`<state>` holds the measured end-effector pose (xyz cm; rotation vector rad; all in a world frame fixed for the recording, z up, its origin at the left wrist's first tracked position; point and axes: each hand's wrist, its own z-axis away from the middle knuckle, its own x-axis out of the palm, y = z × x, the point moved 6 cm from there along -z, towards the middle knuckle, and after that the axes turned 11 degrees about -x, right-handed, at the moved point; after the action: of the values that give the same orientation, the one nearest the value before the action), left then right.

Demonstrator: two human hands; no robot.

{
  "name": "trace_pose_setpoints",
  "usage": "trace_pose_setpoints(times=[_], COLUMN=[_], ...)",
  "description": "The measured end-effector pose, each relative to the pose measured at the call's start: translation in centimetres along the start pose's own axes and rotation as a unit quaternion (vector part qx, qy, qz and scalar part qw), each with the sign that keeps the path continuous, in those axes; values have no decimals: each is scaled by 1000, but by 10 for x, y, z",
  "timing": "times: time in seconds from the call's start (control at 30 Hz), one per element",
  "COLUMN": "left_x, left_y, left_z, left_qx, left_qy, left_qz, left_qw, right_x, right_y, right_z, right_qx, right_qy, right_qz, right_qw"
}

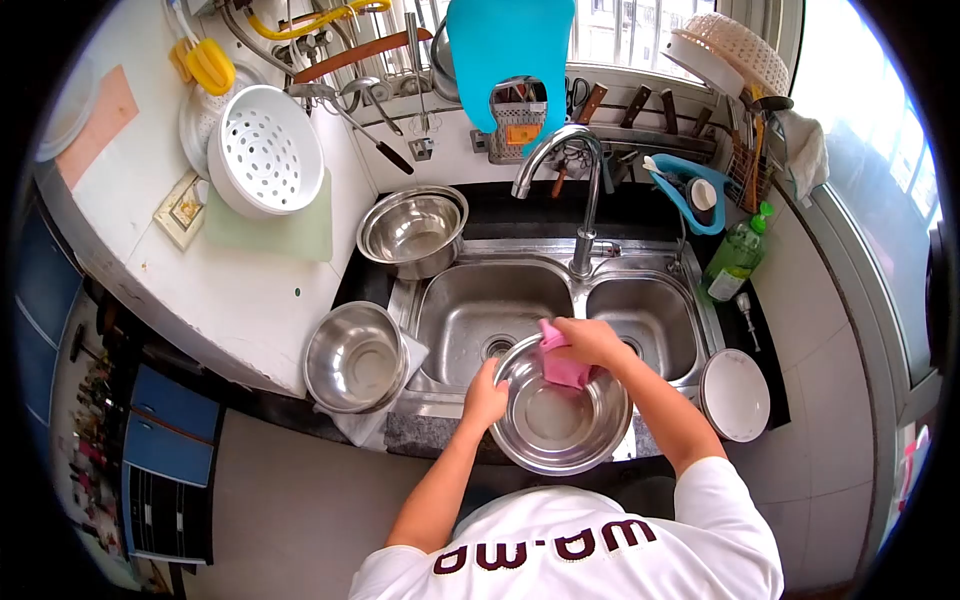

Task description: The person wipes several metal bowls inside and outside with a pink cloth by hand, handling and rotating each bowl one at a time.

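A stainless steel bowl (560, 425) is tilted over the front edge of the sink, its inside facing me. My left hand (486, 397) grips its rim on the left side, fingers closed around the edge. A pink cloth (565, 372) is bunched in my right hand (592, 343), pressed against the inner wall near the far rim. Beneath and behind the bowl lies the larger left basin (490, 295) of the double sink, its drain partly covered by the bowl. Part of the smaller right basin (640, 305) is hidden by my right forearm.
Stacked steel bowls (412, 232) stand behind left; another steel bowl (352, 357) sits on a white cloth (355, 425) at left. A curved faucet (588, 195) rises behind the basins. At right are a green soap bottle (735, 255), a white bowl (735, 395) and a blue basket (700, 215).
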<state>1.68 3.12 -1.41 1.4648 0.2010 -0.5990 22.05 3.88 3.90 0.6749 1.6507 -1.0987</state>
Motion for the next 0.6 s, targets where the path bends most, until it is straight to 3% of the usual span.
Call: trace_pose_setpoints(times=[0.07,0.1,0.17,0.3,0.37,0.57,0.6], left_x=[4,5,1,3,-1,1,1], left_y=[-10,-8,-4,-11,-16,-24,-24], left_z=[-5,-4,1,4,9,13,12], left_qx=[-11,-11,-24,-5,-55,-58,-11], left_qy=[7,6,20,47,76,20,30], left_qz=[34,36,49,63,78,135,146], left_qw=[999,999,998,997,993,989,989], right_x=[-8,-5,-2,7,7,16,15], right_y=[13,14,17,-4,-20,0,7], right_z=[33,48,82,129,146,141,132], right_qx=[149,150,211,305,360,319,271], right_qy=[-5,-6,91,105,140,139,135], right_qz=[-24,-22,-53,-76,-133,-171,-153], right_qw=[989,988,972,944,913,922,941])
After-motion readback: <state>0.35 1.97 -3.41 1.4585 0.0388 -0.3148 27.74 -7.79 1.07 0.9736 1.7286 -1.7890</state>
